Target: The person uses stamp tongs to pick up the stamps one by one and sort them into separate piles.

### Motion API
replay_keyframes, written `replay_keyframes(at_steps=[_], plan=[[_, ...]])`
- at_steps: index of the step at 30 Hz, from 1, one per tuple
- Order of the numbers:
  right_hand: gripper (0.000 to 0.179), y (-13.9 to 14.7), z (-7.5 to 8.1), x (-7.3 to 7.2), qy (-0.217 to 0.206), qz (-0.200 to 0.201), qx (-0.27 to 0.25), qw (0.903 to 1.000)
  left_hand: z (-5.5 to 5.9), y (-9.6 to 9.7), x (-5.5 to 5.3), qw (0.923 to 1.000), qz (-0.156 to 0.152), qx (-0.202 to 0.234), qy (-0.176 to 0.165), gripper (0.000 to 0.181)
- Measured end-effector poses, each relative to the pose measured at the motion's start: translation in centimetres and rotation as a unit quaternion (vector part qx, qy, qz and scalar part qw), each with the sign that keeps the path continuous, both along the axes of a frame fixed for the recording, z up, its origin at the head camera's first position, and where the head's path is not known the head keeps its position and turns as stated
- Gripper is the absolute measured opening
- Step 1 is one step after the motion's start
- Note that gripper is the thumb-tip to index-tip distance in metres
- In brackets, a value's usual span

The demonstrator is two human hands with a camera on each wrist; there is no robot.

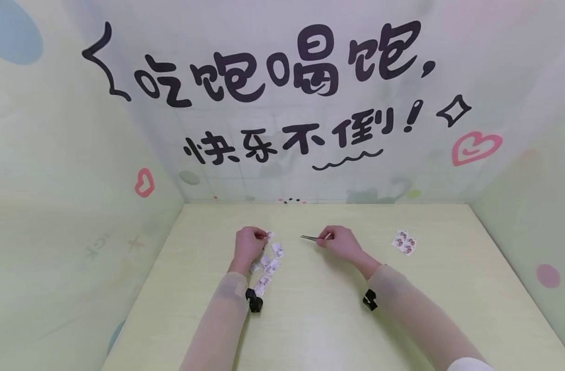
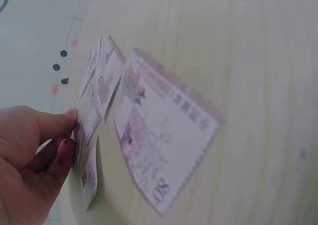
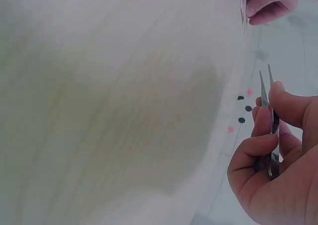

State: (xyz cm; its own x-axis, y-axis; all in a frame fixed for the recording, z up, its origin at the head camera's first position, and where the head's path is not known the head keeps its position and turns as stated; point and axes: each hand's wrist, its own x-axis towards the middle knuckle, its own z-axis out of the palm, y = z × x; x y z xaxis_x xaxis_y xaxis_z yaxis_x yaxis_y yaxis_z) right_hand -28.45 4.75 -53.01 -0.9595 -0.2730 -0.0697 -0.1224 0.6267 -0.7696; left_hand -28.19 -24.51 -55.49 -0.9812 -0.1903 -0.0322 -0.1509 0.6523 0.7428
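My left hand point(image 1: 249, 248) pinches a small postage stamp point(image 2: 77, 138) between thumb and fingers, above the left half of the table. Several loose stamps point(image 1: 262, 285) lie beside that hand and wrist, some overlapping. The nearest stamp point(image 2: 166, 135) in the left wrist view has perforated edges, a pale purple print and the number 80. My right hand point(image 1: 342, 245) holds metal tweezers point(image 3: 274, 128) with the fingers curled round them. Their two tips stand slightly apart with nothing between them, pointing toward the left hand.
A group of stamps point(image 1: 404, 242) with brownish prints lies at the right of the pale wooden table point(image 1: 310, 319). Printed fabric walls point(image 1: 282, 180) stand behind and at both sides. Black wrist devices point(image 1: 370, 300) sit at both forearms.
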Motion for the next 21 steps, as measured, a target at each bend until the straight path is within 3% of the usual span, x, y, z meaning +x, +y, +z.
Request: replay_keyframes(at_steps=[9, 21], plan=[[0.010, -5.2, -0.4, -1.8, -0.007, 0.030, 0.006, 0.9995, 0.2, 0.0, -0.1, 0.9997, 0.010, 0.012, -0.017, 0.013], [0.011, -8.0, -1.0, -3.2, -0.013, 0.030, 0.034, 0.9989, -0.1, -0.1, 0.1, 0.9999, 0.006, 0.009, 0.004, 0.011]])
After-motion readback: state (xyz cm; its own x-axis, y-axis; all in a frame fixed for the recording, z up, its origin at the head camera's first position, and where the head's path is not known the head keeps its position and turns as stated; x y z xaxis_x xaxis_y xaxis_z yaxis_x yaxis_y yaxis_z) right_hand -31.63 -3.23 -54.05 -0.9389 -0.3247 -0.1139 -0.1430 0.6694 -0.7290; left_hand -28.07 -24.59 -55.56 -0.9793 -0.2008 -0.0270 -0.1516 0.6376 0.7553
